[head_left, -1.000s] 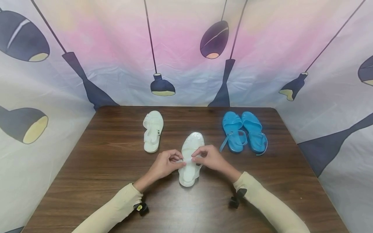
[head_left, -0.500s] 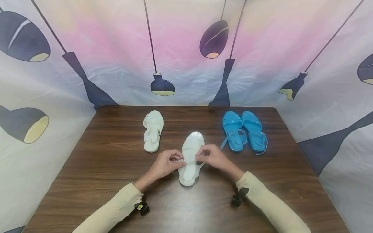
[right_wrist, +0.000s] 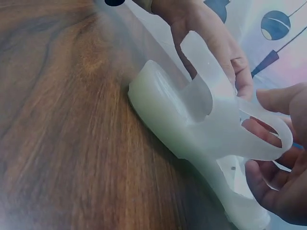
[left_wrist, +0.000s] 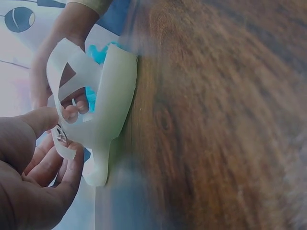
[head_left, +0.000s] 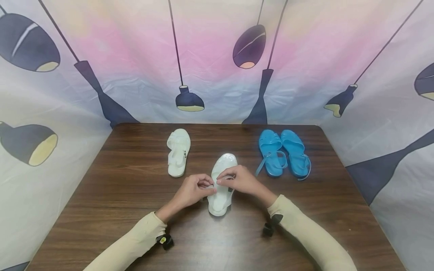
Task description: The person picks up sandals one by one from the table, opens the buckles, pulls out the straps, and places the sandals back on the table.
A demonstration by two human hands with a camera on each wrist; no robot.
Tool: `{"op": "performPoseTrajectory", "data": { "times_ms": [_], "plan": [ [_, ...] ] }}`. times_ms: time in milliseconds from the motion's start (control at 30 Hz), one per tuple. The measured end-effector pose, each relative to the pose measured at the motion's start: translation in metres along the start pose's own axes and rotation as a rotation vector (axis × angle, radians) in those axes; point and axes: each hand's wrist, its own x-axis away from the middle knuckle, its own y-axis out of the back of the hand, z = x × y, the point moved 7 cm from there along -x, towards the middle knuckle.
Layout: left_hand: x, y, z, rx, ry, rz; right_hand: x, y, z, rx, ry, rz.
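Note:
A white sandal [head_left: 223, 165] stands upright on the table in front of me, its toe pointing away. My left hand [head_left: 194, 191] pinches the metal buckle [left_wrist: 60, 134] at the end of one ankle strap, between thumb and fingertips. From the other side, my right hand [head_left: 239, 180] reaches over the sandal, its fingers curled around the free strap [right_wrist: 273, 120]. That strap bends into a loop between thumb and fingers in the right wrist view. The fingertips of both hands are close together above the footbed. Whether the strap's tip sits in the buckle is hidden.
Another white sandal [head_left: 178, 152] lies farther back on the left of the brown wooden table [head_left: 135, 158]. Two blue sandals [head_left: 270, 150] lie side by side at the back right. A printed cloth [head_left: 217, 64] hangs behind the table.
My right hand moved slightly right, then back left toward my left hand, and the strap now arches in its grip. The left hand and the sandal stay in place.

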Motion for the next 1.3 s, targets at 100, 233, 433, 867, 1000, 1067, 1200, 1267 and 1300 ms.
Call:
{"op": "performPoseTrajectory", "data": {
  "times_ms": [100,233,433,867,1000,1067,1200,1267,1300],
  "plan": [
    [0.001,0.001,0.000,0.007,-0.002,0.000,0.000,-0.001,-0.003,0.002,0.003,-0.013],
    [0.002,0.001,0.000,0.016,-0.006,0.000,0.003,-0.001,-0.009,0.008,0.002,-0.024],
    [0.002,0.001,0.000,0.016,-0.019,-0.011,0.006,-0.001,-0.011,-0.028,0.000,-0.047],
    [0.002,0.000,-0.003,-0.021,-0.040,-0.026,0.004,-0.003,-0.007,-0.023,0.018,-0.050],
    [0.002,0.000,-0.004,-0.028,-0.045,-0.024,0.003,-0.005,-0.004,-0.078,0.005,-0.031],
    [0.001,0.000,-0.004,-0.030,-0.053,-0.022,0.003,-0.006,-0.005,-0.096,-0.013,-0.031],
    [0.001,-0.001,-0.002,-0.028,-0.068,-0.021,0.004,-0.010,-0.010,-0.095,-0.049,-0.043],
    [0.002,-0.001,-0.001,-0.022,-0.077,-0.022,0.004,-0.012,-0.012,-0.087,-0.054,-0.050],
    [0.002,-0.001,0.000,-0.018,-0.079,-0.022,0.004,-0.013,-0.013,-0.086,-0.055,-0.053]
  ]
}}
